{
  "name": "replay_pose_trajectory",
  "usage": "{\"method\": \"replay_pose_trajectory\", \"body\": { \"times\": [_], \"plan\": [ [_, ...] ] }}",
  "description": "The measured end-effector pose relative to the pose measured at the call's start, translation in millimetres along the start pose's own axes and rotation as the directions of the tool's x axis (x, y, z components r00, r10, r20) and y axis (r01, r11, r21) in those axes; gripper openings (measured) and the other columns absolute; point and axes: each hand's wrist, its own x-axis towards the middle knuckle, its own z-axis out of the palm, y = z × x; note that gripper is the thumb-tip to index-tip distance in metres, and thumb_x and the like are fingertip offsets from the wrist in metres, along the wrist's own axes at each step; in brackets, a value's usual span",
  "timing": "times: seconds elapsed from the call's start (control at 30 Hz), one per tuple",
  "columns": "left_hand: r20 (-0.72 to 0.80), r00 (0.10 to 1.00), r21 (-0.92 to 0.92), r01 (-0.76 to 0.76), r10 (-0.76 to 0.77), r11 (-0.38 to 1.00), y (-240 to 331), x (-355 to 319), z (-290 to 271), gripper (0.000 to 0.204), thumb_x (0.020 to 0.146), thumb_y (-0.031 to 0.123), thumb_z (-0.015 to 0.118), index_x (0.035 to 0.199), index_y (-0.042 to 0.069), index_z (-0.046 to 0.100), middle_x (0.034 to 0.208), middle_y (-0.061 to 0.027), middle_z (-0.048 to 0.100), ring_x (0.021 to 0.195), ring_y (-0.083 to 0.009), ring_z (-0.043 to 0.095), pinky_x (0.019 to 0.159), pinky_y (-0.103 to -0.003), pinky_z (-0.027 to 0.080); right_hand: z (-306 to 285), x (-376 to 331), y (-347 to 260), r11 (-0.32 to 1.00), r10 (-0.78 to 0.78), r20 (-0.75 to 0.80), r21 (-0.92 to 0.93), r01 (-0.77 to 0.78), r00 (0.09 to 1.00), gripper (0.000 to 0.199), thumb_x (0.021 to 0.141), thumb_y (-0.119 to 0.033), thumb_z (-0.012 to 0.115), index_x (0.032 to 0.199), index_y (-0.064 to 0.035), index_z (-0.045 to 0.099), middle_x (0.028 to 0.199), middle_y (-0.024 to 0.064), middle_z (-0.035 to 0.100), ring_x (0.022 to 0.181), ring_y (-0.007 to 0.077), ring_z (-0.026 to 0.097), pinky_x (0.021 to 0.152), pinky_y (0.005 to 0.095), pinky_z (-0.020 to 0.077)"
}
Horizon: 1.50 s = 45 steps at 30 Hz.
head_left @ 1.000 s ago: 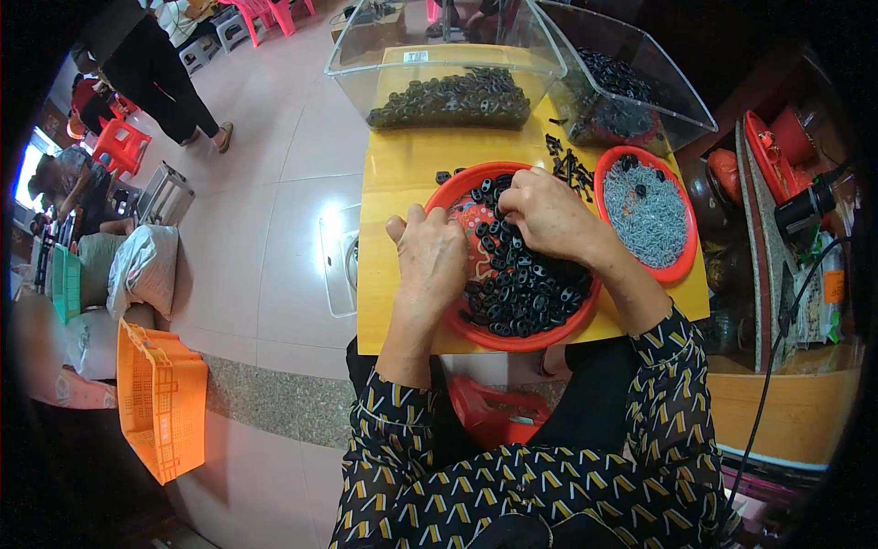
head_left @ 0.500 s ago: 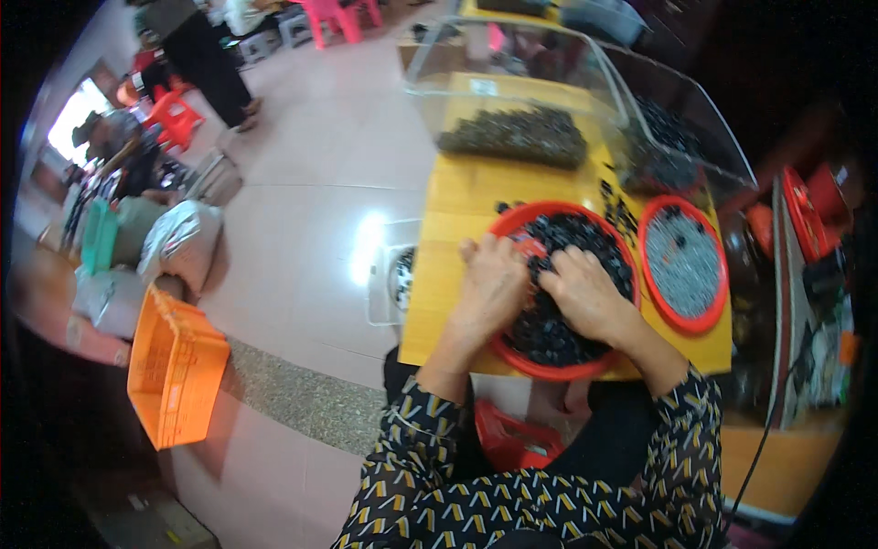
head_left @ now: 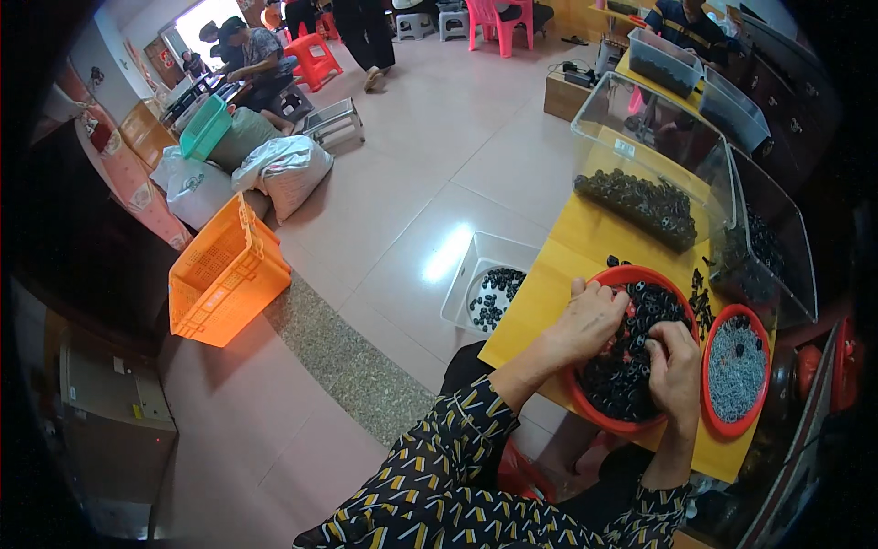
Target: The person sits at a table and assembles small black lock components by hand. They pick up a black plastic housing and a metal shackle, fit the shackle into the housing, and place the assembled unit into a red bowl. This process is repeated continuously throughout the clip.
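Both hands work over a round red basin (head_left: 572, 389) of small black plastic parts (head_left: 615, 393) on the yellow table. My left hand (head_left: 590, 318) is over the basin's left side, fingers curled and closed; what they hold, if anything, is hidden. On the right side, my right hand (head_left: 675, 368) is pinched closed just above the parts, and I cannot make out what is between its fingertips. Right beside it stands a smaller red basin (head_left: 711, 389) full of small silvery metal pieces (head_left: 736, 366). Loose black parts (head_left: 701, 302) lie between the two basins.
Clear plastic bins (head_left: 640, 206) of dark parts stand at the table's far side. A white tray (head_left: 455, 291) with black pieces sits on the floor left of the yellow table (head_left: 521, 329). Further left are an orange crate (head_left: 229, 274) and filled sacks (head_left: 283, 174). Other people are in the background.
My view has turned left, so the table appears further right and more tilted. My hands have moved slightly apart, the right one toward the basin's right side.
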Motion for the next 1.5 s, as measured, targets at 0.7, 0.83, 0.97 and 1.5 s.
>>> {"method": "replay_pose_trajectory", "body": {
  "times": [0.7, 0.83, 0.97, 1.5],
  "plan": [
    [-0.081, 0.960, -0.673, 0.145, -0.267, 0.726, 12, 14, -16, 0.010, 0.072, 0.000, 0.062, 0.081, 0.002, 0.057, 0.075, -0.0067, 0.057, 0.070, -0.0170, 0.055, 0.063, -0.028, 0.044, -6, 15, 28, 0.830, 0.241, 0.054, 0.507, -0.235, 0.969, 0.004, 0.078, 0.001, 0.056, 0.081, 0.0020, 0.057, 0.077, 0.0033, 0.054, 0.068, 0.0095, 0.049, 0.063, 0.0221, 0.0397],
    [-0.013, 0.961, -0.920, 0.096, -0.276, 0.379, 16, 9, -19, 0.004, 0.077, -0.001, 0.060, 0.080, 0.000, 0.058, 0.080, -0.0023, 0.056, 0.074, -0.0101, 0.052, 0.067, -0.023, 0.043, 1, 17, 23, 0.794, 0.205, 0.080, 0.569, -0.213, 0.976, 0.007, 0.077, -0.001, 0.059, 0.082, 0.0027, 0.058, 0.077, 0.0035, 0.053, 0.068, 0.0092, 0.050, 0.061, 0.0221, 0.0410],
    [-0.057, 0.975, -0.953, 0.011, -0.216, 0.303, 13, 11, -16, 0.005, 0.076, -0.003, 0.060, 0.081, -0.002, 0.059, 0.082, -0.0033, 0.055, 0.078, -0.0105, 0.052, 0.070, -0.023, 0.043, 3, 19, 12, 0.741, 0.186, 0.144, 0.629, -0.235, 0.972, 0.008, 0.078, -0.004, 0.061, 0.081, 0.0029, 0.058, 0.076, 0.0023, 0.051, 0.064, 0.0072, 0.050, 0.054, 0.0209, 0.0411],
    [0.335, 0.924, -0.933, 0.352, -0.187, 0.072, 9, 6, -20, 0.005, 0.077, 0.004, 0.062, 0.078, 0.001, 0.059, 0.074, -0.0006, 0.058, 0.069, -0.0069, 0.053, 0.063, -0.020, 0.043, 8, 19, 11, 0.878, 0.067, 0.046, 0.471, -0.080, 0.997, 0.008, 0.075, -0.002, 0.059, 0.070, 0.0035, 0.056, 0.066, 0.0044, 0.050, 0.063, 0.0108, 0.048, 0.057, 0.0246, 0.0383]
  ]
}}
